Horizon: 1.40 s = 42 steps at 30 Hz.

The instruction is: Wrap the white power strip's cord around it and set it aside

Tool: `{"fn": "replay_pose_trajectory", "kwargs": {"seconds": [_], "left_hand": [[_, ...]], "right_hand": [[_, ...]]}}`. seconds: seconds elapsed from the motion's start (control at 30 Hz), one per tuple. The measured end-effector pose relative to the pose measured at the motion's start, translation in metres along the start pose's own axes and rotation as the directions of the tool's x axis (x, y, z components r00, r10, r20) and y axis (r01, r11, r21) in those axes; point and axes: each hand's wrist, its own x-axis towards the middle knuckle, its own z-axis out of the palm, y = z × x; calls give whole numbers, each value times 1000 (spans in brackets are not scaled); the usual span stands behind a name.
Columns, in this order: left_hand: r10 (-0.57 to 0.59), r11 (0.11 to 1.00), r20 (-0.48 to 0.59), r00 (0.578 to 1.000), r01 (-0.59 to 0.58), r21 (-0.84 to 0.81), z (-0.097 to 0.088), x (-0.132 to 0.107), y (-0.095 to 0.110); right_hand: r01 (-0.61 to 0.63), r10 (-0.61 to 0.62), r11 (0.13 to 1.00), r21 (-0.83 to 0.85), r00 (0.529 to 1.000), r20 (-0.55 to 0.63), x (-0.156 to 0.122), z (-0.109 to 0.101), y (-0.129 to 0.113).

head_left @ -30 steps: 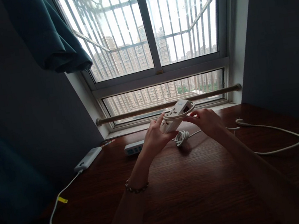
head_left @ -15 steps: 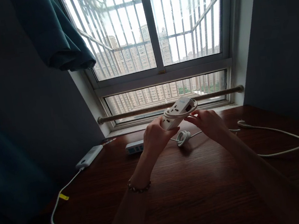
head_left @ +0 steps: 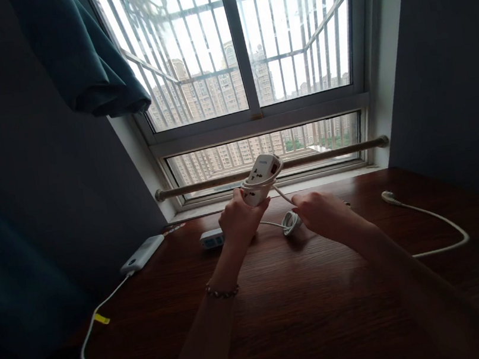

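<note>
Grasped by its near end in the left hand (head_left: 240,218): one white power strip (head_left: 263,167), tilted, held up above the far part of the wooden desk (head_left: 287,316), before the window (head_left: 199,89), and looped with white cord (head_left: 284,194). Pinched in the narrowed right hand (head_left: 328,214), just beside a coiled cable (head_left: 290,223): a length of that cord, leading down from the strip. Apparently at the stage of working cord about the strip, winding or unwinding not tellable; calling, in judgement, for a firm left grip and light, guided tension at right.
</note>
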Motion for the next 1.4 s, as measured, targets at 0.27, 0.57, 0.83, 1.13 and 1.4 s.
{"fn": "replay_pose_trajectory", "kwargs": {"seconds": [0.27,0.57,0.83,1.13,1.4], "left_hand": [[349,918,110,931,-363,158,-2,-14,9],[621,757,173,765,-642,124,-17,-25,19],[801,580,218,557,-813,-51,-16,-24,18],[888,459,179,423,-819,-343,-41,-22,17],[872,442,97,480,-686,-578,-48,-31,27]], "right_hand": [[144,-148,985,-100,989,-32,-1,-4,1],[338,-338,941,33,941,-7,3,1,10],[299,-299,872,389,952,-62,4,-1,22],[-28,-319,250,968,941,110,4,-4,47],[-61,-289,208,976,950,121,-3,-14,50]]}}
